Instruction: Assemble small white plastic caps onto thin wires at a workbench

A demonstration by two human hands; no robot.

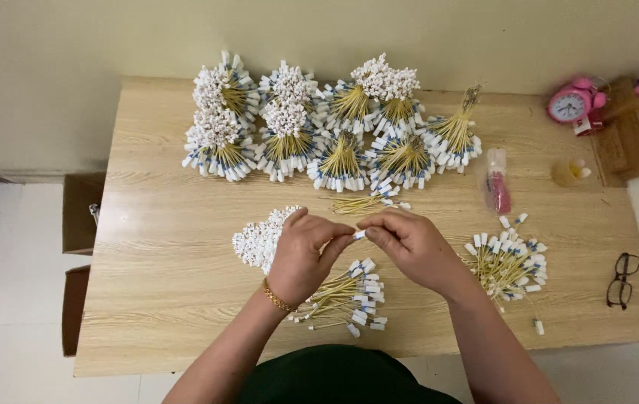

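My left hand (300,251) and my right hand (409,243) meet over the middle of a light wooden table (154,247). Between their fingertips they pinch one small white-tipped cable piece (360,234). Under my left hand lies a fanned bundle of yellow wires with white connectors (342,295), with a cluster of white ends (258,241) to its left. A gold bracelet sits on my left wrist (278,298).
Several tied bundles of yellow wires with white plugs (319,127) stand along the table's back. A loose pile of the same pieces (506,262) lies right of my hand. A pink alarm clock (572,101), a pink bottle (497,183), a yellow cup (570,172) and glasses (622,279) sit at right.
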